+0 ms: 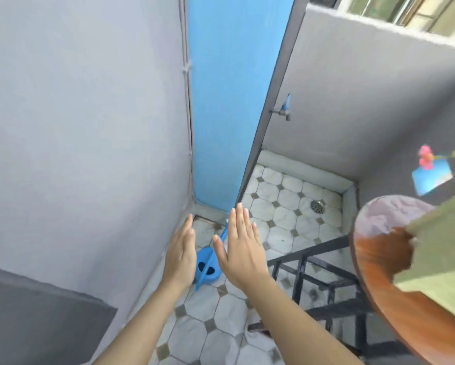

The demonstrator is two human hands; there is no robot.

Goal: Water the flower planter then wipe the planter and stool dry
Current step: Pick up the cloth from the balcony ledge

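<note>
2 sets of fingers (241,217) are straight and released, grasping nothing. The left hand (180,255) and right hand (241,246) hover just above the blue watering can (206,258), 1 on either side of it. Right of the can, the pale green planter (442,246) sits on the round wooden stool (373,259). A wall tap (284,108) is mounted beyond the can.

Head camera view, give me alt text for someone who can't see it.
The open left hand and right hand hover over a blue watering can on a tiled floor in a corner. A tap juts from the wall beyond, and a round wooden stool bearing a green planter fills the right edge.
</note>
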